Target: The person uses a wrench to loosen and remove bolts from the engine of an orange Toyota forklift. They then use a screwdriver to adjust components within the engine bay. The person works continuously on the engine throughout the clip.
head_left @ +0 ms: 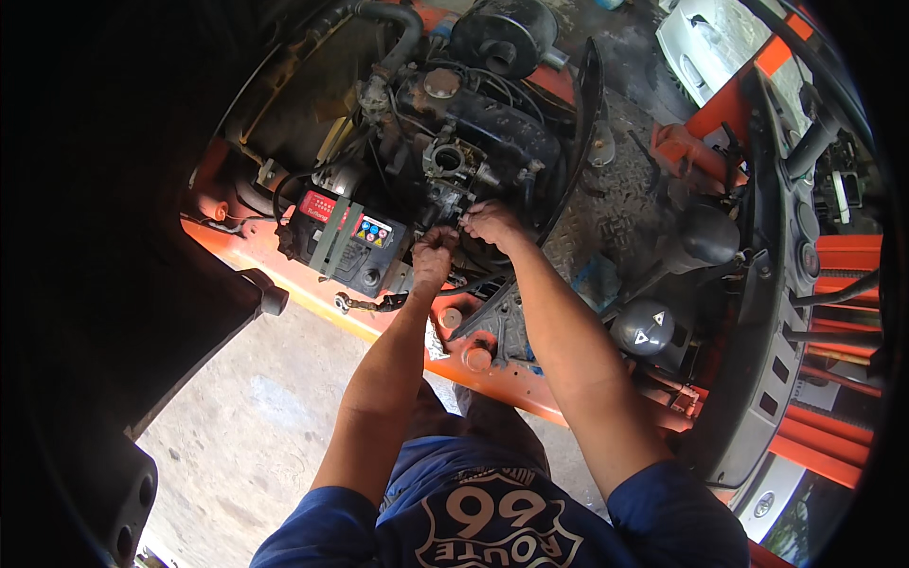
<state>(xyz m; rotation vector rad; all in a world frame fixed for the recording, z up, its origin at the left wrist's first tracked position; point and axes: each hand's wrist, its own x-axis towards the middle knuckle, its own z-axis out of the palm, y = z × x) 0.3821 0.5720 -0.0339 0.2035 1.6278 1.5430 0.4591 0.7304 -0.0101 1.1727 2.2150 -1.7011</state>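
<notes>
Setting: a person leans over the open engine bay of an orange machine, seen from above; both forearms rise from the lower centre of the frame to the engine at centre.
Left hand (434,257): curled into a tight fist just left of centre, knuckles up, closed on something small at the engine's side; what it grips is hidden by the fingers.
Right hand (490,223): just right of the left hand and slightly higher, fingers bent narrow and pressed to the same spot on the engine; whether it holds anything cannot be told.
Engine (492,128): black block in the upper centre of the frame, with a round cap on top.
Carburettor (447,159): grey metal part with a round opening, just above both hands, at the engine's left side.
Battery (346,237): black box with a red label and coloured stickers, left of the left hand, close beside it.
Air filter canister (502,33): black drum at the top centre, above the engine.
Floor plate (606,213): grey chequered metal right of the hands.
Lever knobs (644,328): rounded dark knobs at right centre, well apart from the hands.
Ground (256,417): pale concrete at lower left.
</notes>
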